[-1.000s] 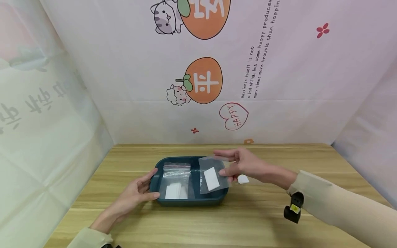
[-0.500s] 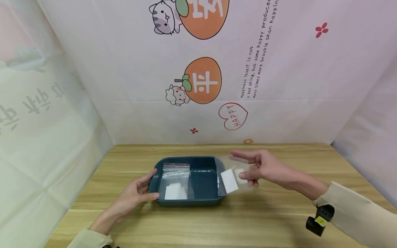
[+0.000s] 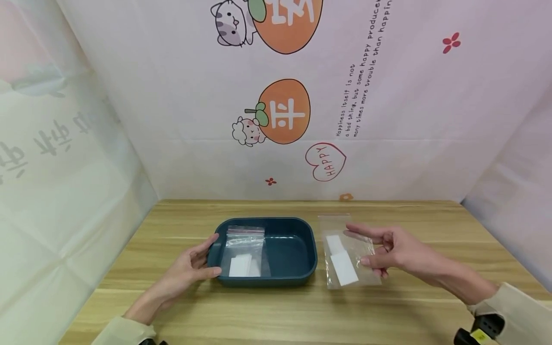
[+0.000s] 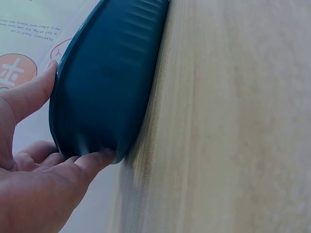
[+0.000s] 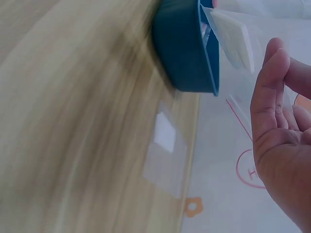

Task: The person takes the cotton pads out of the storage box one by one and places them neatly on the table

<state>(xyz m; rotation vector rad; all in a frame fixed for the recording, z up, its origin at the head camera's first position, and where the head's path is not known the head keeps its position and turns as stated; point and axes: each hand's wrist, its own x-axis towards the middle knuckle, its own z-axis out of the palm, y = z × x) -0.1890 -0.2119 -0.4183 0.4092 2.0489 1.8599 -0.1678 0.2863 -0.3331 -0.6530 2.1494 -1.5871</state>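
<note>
My left hand (image 3: 187,263) grips the left end of a dark blue-green tray (image 3: 293,256), thumb and fingers spread along its rim. In the left wrist view, fingers curl at the end of the same tray (image 4: 102,82). To the right of the tray, my right hand (image 3: 403,251) pinches the edge of a clear plastic bag (image 3: 364,275) with a white card inside. That bag is raised, as the right wrist view shows. Behind it, another clear bag (image 5: 167,160) with a white piece lies flat on the table. Clear zip bags (image 3: 245,244) with white pieces lie in the tray's left part.
The wooden table (image 3: 276,311) ends at a printed cloth backdrop (image 3: 194,167) behind the tray. Another cloth (image 3: 77,191) hangs on the left side. A black wrist camera (image 3: 480,330) sits at my right sleeve.
My right hand has carried the bag rightward, from over the tray to over the bag on the table. My left hand and the tray stay put.
</note>
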